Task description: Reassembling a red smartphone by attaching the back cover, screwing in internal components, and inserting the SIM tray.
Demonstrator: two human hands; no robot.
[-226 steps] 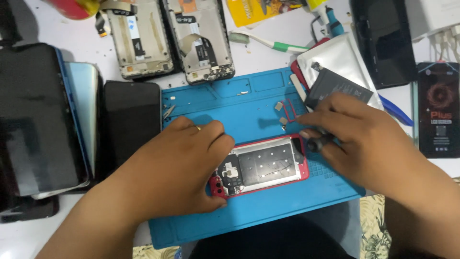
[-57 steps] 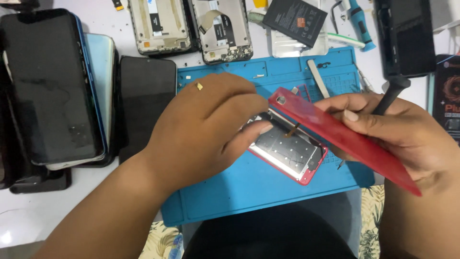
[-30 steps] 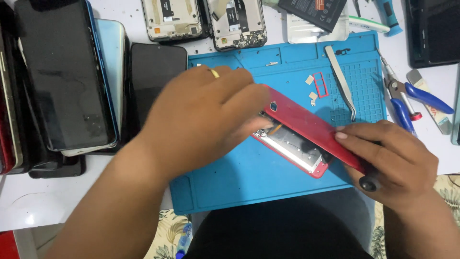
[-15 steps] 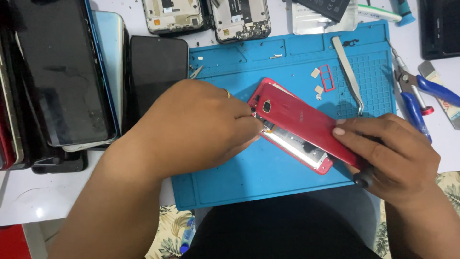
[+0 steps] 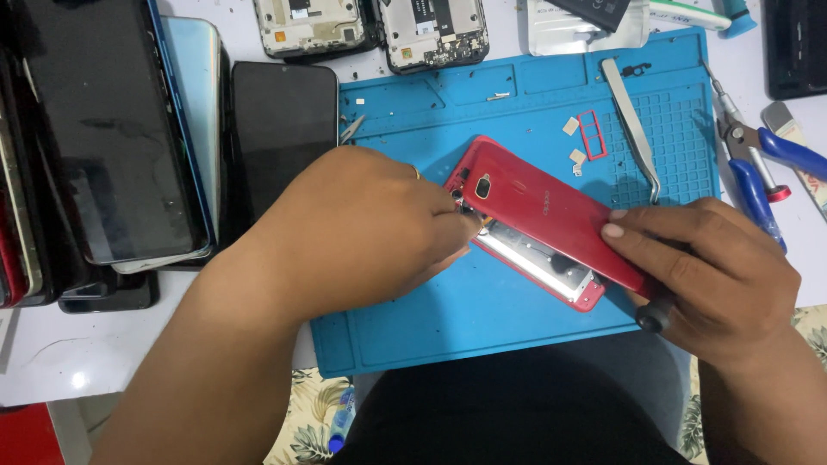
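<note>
1. Nearest me, my right hand (image 5: 715, 271) presses its fingers flat on the glossy red plastic back cover (image 5: 551, 211) of the phone, clamped on that cover, with a small dark-handled tool (image 5: 656, 317) tucked under the palm. A second ago the cover stood tilted much higher; now it lies lower over the body, hinged up only along its near edge.

2. My left hand (image 5: 362, 228), at about nine o'clock from the cover, has its fingertips pinched together at the cover's top corner beside the camera hole. What they pinch I cannot tell; the knuckles hide it.

3. The red-framed phone body with its silver inner plate (image 5: 538, 263) lies on the blue silicone repair mat (image 5: 413, 327), just under the cover, near the mat's middle. It has stayed in roughly the same place while the cover came down.

4. I judge the cover is being seated on the body or eased about at that corner, not pulled clear.

5. Farther off, at one o'clock, long steel tweezers (image 5: 633, 129) lie on the mat beside a little red card tray (image 5: 592, 135). Blue-handled pliers (image 5: 758, 164) rest on the bench at two o'clock.

6. At eleven o'clock two stripped phone frames (image 5: 370, 30) lie on the white bench (image 5: 52, 362), and dark-screened phones (image 5: 103, 138) are stacked at nine o'clock.
</note>
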